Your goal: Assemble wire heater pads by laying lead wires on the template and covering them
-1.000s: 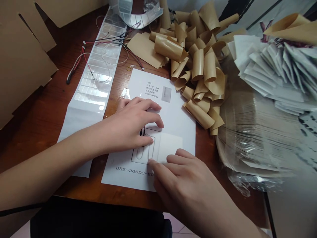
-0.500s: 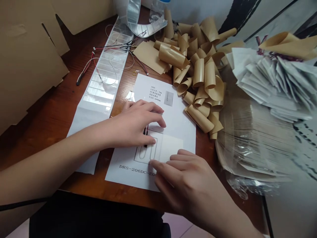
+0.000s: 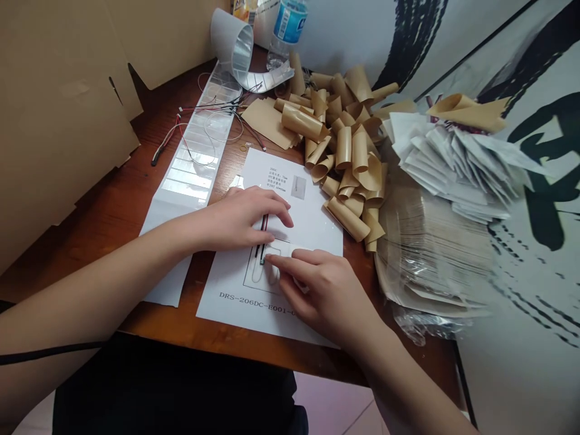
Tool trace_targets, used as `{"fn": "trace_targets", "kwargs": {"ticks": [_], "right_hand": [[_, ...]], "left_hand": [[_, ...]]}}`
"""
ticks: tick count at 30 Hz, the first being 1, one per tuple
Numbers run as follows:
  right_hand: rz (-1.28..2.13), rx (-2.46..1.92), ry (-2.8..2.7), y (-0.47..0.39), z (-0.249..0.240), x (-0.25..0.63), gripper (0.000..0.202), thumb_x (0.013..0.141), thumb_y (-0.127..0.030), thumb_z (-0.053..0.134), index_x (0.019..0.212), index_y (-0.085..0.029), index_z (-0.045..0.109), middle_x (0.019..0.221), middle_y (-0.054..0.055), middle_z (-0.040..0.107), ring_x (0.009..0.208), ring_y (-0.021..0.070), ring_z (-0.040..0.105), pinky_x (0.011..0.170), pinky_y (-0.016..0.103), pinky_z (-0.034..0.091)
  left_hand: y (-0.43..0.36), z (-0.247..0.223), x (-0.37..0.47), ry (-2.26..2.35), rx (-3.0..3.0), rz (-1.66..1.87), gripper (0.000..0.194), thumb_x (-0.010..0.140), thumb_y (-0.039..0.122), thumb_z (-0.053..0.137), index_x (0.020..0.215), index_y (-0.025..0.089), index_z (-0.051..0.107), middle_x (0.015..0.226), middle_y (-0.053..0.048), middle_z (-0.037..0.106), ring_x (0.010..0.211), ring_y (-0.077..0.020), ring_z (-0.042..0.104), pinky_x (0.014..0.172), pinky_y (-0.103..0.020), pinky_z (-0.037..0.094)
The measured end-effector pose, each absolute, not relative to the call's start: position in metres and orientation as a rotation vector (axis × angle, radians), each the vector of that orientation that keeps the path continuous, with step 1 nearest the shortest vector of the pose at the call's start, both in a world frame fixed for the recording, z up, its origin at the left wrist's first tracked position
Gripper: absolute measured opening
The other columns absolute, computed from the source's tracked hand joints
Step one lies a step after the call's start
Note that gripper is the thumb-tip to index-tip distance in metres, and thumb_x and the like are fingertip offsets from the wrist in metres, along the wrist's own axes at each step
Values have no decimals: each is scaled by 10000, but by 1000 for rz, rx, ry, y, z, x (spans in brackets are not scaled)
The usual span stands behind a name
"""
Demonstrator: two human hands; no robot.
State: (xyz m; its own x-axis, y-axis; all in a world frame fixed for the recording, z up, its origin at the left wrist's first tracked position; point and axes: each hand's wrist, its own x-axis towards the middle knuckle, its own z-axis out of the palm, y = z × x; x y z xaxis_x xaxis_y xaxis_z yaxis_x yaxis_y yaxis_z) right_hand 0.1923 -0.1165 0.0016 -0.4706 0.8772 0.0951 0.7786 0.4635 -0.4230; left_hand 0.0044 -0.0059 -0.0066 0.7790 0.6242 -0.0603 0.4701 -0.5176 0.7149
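Note:
A white sheet (image 3: 312,211) printed with text and an outlined square lies on the brown table. On the square rests a pale piece with a looped wire (image 3: 257,273), and red and black leads (image 3: 263,232) run up from it. My left hand (image 3: 242,219) lies over the sheet's left side with fingers spread, its thumb tip by the square's top edge and the leads. My right hand (image 3: 321,284) is at the square's right side, index finger extended to the small end of the black lead. The other right fingers are bent, and what lies under them is hidden.
Curled brown papers (image 3: 348,148) are heaped behind the sheet. To the right stand a stack of flat sheets in clear plastic (image 3: 439,254) and fanned white pieces (image 3: 453,163). A silvery strip (image 3: 193,160) with loose wires lies left; a bottle (image 3: 287,27) stands behind, cardboard (image 3: 58,121) far left.
My right index finger has moved from the square's lower edge up to the black lead's end. My left thumb has shifted up off the lead area. The camera view has shifted.

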Motion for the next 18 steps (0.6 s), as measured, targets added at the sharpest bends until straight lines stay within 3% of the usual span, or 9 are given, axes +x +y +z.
{"fn": "trace_targets", "kwargs": {"ticks": [5,12,18], "right_hand": [[452,-1421,-2497,-117,-1,189,276,915,-148,495,968,-186,763,600,-7,572,554,123,463,590,256,331],[380,-1374,-2499,-118,-4,191,320,932,-141,485,1108,-165,751,622,-12,591,559,116,431,639,277,324],[281,-1356,-2610,-123,-4,186,321,971,-151,441,1019,-154,758,553,-28,542,511,109,347,606,290,263]], "left_hand": [[-3,1,2,822,2051,454,255,854,196,582,1070,205,717,1279,-51,688,1183,-202,616,1055,-367,452],[1,5,0,965,1874,741,184,831,175,600,955,161,735,1056,-60,762,1022,-191,689,948,-349,531],[2,7,-2,1071,1883,837,165,858,251,624,944,170,738,999,-56,759,904,-174,685,882,-347,523]]}}
